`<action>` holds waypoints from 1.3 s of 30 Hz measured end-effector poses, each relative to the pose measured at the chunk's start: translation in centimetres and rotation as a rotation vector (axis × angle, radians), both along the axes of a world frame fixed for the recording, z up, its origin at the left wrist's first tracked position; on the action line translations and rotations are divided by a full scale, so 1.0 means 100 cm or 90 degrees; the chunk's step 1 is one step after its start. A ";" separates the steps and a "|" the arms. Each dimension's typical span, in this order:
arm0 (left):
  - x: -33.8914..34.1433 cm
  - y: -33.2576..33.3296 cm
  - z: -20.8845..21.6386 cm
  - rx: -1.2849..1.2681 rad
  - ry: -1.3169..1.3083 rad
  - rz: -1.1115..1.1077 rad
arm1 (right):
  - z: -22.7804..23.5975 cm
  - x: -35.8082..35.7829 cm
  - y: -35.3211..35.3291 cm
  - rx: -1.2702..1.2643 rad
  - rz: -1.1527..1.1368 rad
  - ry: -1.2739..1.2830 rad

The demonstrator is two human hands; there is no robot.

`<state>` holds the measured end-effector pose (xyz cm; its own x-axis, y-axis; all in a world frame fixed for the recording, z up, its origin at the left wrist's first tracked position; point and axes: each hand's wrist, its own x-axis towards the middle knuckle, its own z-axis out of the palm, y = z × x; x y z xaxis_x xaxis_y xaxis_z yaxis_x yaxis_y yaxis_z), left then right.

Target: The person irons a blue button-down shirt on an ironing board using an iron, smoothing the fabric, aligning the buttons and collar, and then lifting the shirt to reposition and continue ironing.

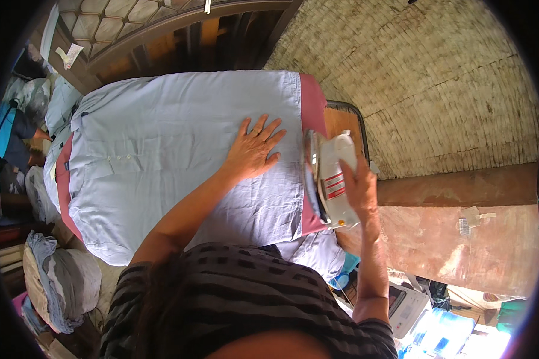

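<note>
A light blue-grey shirt [161, 179] with a short row of buttons is spread over an ironing board, whose maroon cover [313, 107] shows past the cloth at both ends. My left hand [254, 149] lies flat on the fabric, fingers spread, toward the shirt's right end. At the board's right end, my right hand [363, 192] grips a white clothes iron [335, 182] with red stripes. The iron is tipped up, its metal soleplate turned left toward the shirt hem. The handle is partly hidden by my fingers.
A brown metal-and-wood gate [221, 45] stands behind the board, beside a woven wall [401, 78]. A brown ledge [449, 233] runs off to the right. Piled clothes [72, 275] fill the left side, where another person's arm [41, 135] shows. A pale boxy appliance [408, 308] sits at lower right.
</note>
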<state>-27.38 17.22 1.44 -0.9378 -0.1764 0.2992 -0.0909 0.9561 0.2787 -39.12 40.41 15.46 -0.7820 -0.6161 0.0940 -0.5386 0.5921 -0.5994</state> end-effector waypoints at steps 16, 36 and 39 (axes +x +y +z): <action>0.050 -0.054 -0.013 0.004 0.125 0.137 | -0.052 -0.021 -0.101 0.002 0.131 0.163; 0.050 -0.065 -0.012 0.224 0.268 0.144 | -0.038 -0.006 -0.034 0.005 0.322 0.078; 0.047 -0.064 -0.012 0.236 0.279 0.136 | -0.034 -0.011 -0.042 0.032 0.381 0.077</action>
<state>-22.66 10.81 0.28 -0.6741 -0.5131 0.5314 -0.0722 0.7617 0.6439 -40.21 36.20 12.05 -0.2847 -0.9510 0.1201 -0.8488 0.1919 -0.4926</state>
